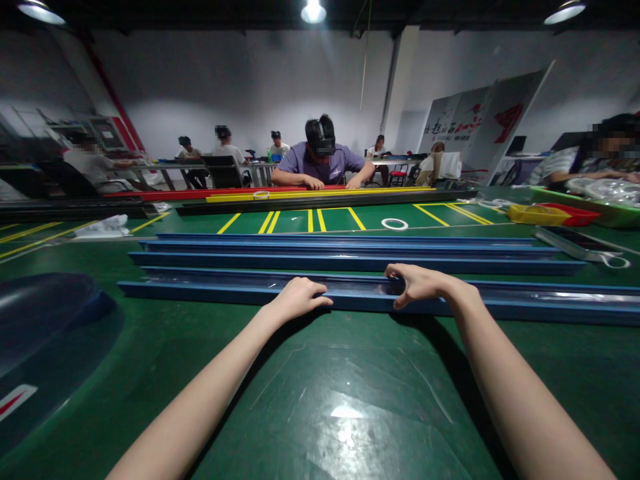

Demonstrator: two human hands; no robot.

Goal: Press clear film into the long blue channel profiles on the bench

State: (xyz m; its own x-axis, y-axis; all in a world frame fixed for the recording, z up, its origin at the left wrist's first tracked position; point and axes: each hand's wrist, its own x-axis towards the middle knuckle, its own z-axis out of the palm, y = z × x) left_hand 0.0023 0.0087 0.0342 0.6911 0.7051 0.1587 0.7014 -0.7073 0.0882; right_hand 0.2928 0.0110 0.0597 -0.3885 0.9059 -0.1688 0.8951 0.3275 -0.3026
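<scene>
A long blue channel-shaped strip (360, 301) lies crosswise on the green table in front of me. My left hand (299, 298) is over its near wall, thumb and index finger apart; its other fingers are hidden behind the hand. To the right, my right hand (419, 283) curves in a C shape over the same strip, with thumb and fingers spread wide. Whether either hand presses on the strip is hard to see. Just beyond it, more blue strips (350, 262) lie roughly parallel.
Across the green table (345, 373) a person in a purple shirt (325, 163) leans over red, yellow (320, 194) and black strips. A white ring (395, 225) lies mid-table. At right are a phone (580, 241), a yellow tray (537, 214) and a green tray (620, 215).
</scene>
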